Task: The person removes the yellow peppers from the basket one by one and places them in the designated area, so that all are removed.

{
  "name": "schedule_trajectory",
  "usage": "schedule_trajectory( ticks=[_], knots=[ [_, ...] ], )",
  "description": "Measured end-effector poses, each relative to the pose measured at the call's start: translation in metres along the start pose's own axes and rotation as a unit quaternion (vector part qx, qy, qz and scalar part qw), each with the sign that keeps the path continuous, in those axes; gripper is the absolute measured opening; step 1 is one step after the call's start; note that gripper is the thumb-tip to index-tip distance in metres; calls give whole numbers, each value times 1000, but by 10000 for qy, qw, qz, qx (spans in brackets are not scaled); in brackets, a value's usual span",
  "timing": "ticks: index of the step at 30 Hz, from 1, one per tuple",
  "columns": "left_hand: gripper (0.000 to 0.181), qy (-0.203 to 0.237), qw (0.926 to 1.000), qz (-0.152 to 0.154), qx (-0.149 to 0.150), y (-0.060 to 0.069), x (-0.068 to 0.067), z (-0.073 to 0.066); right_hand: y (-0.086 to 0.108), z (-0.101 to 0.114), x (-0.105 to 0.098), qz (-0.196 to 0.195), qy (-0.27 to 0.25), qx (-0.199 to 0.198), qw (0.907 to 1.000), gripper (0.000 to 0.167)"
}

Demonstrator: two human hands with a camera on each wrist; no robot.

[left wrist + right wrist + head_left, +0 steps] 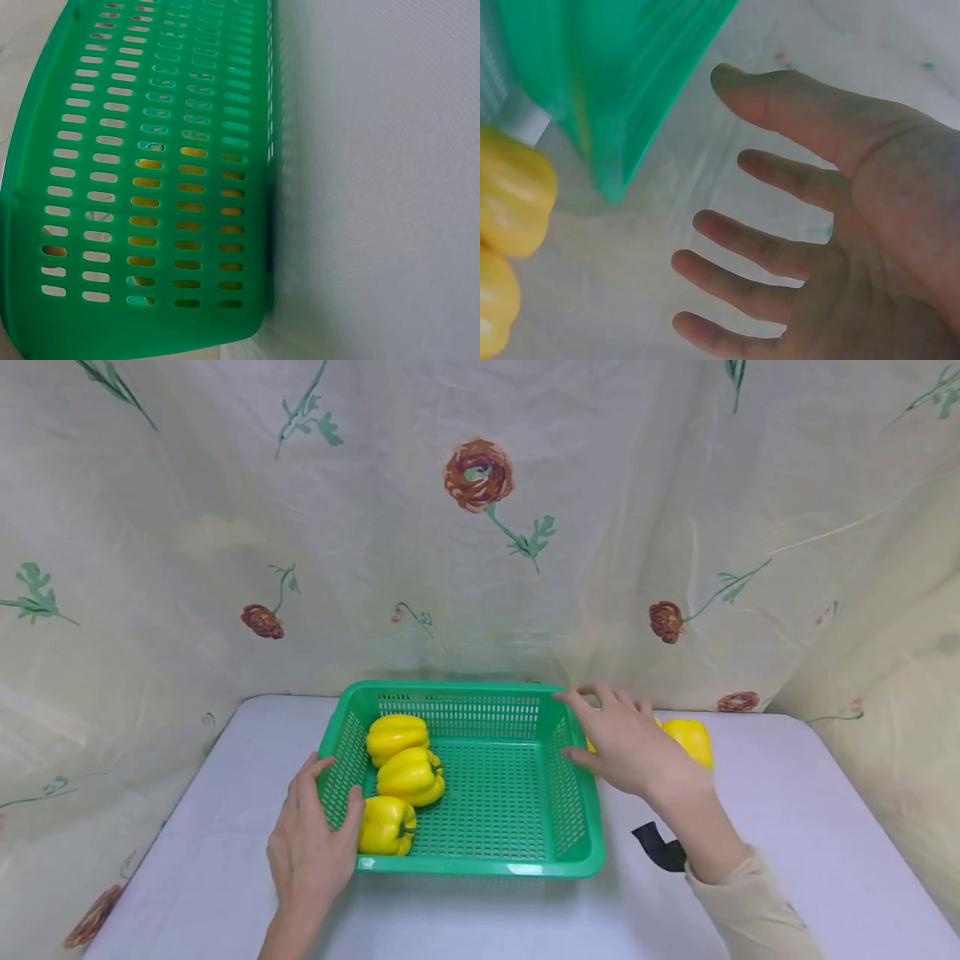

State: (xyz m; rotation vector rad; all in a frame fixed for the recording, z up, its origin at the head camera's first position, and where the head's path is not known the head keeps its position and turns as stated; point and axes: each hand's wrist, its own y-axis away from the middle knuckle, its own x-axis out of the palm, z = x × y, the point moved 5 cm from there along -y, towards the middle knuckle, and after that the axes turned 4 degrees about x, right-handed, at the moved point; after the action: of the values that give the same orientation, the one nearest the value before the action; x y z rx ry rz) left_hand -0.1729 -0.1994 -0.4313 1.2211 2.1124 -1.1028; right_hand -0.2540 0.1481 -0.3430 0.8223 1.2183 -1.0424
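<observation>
A green basket [480, 867] holds three yellow bell peppers [411, 777] along its left side. My left hand [311, 847] rests at the basket's left rim near the front corner, thumb over the inside and fingers loosely extended; whether it bears any weight I cannot tell. The left wrist view shows the slotted side [165, 330] of the basket, with yellow behind the slots. Over the right rim, my right hand [633, 747] is held with fingers spread. In the right wrist view that hand [870, 225] holds nothing and is apart from the basket [615, 90].
Yellow peppers [688, 742] lie right of the basket, partly hidden by my right hand; two peppers [514, 195] show in the right wrist view. A black strip [660, 849] lies on the white table [795, 827] near my right forearm. A floral curtain [585, 552] stands behind the table.
</observation>
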Motion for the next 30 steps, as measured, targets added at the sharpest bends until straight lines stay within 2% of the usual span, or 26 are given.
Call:
schedule_trajectory(
  ticks=[11,17,23,30],
  knots=[
    [50,-39,10000,74,-43,-1,-1,0,-6,48,6,-23,312,-500,9983,67],
    [50,-26,10000,19,-8,0,-1,0,-11,71,7,106,416,-688,9967,66],
    [50,-4,10000,18,-9,0,-1,0,-15,90,9,192,580,-918,9939,67],
    [49,-3,9999,-93,112,0,0,1,-19,107,14,343,473,-1162,9915,67]
  ],
)
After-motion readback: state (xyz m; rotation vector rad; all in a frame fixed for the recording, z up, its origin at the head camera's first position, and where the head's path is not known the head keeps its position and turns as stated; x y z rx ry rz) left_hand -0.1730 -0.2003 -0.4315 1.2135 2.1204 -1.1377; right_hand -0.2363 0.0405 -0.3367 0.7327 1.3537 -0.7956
